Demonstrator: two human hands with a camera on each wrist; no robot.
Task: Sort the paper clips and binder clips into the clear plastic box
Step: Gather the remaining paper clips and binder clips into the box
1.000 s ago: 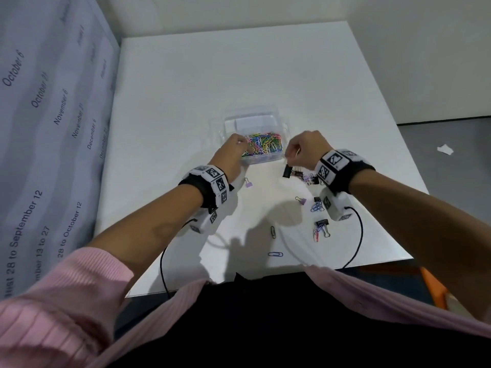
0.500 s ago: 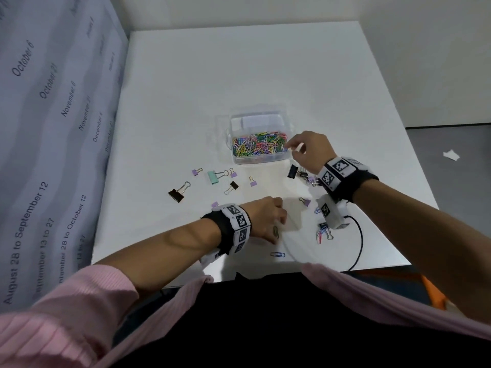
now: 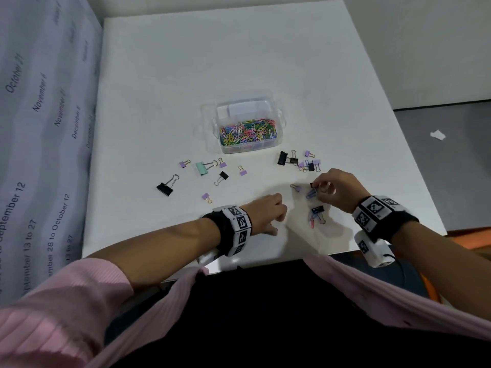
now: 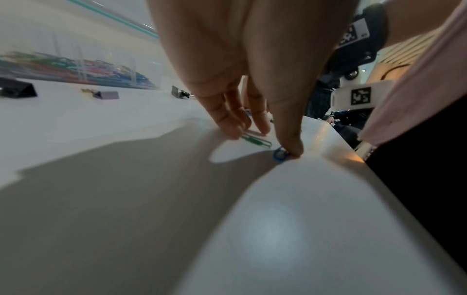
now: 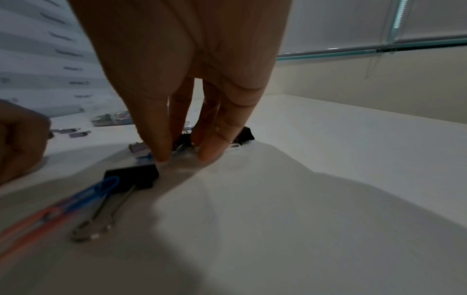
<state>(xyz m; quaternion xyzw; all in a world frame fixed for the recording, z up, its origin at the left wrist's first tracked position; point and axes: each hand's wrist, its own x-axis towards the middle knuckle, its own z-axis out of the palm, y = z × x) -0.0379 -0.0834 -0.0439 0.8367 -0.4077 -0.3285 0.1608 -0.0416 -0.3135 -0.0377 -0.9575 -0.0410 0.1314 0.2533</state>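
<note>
The box (image 3: pixel 247 128) sat at the bench's (image 3: pixel 186 75) centre, its near compartment full of mixed-colour paper clips (image 3: pixel 248 134); its far compartment held something white that I could not make out. Binder clips lay loose on the bench: a black one (image 3: pixel 165 187) and a mint one (image 3: pixel 202 168) at 8 o'clock from the box, small lilac ones around them; a black and lilac cluster (image 3: pixel 299 160) at 4 o'clock. The left hand (image 3: pixel 265 215) rested fingertips-down near the bench's front edge at 6 o'clock from the box; its fingers touched a green clip (image 4: pixel 256 139), its thumb pressed a blue clip (image 4: pixel 279 154); neither was lifted. The right hand (image 3: pixel 336 189) was at 5 o'clock, fingers curled down over a small black binder clip (image 5: pixel 183 141) and a blue paper clip (image 3: pixel 310 193); whether it gripped either I could not tell. Another black binder clip (image 3: pixel 317 209) with blue and red paper clips (image 3: pixel 313 220) lay just nearer the person.
</note>
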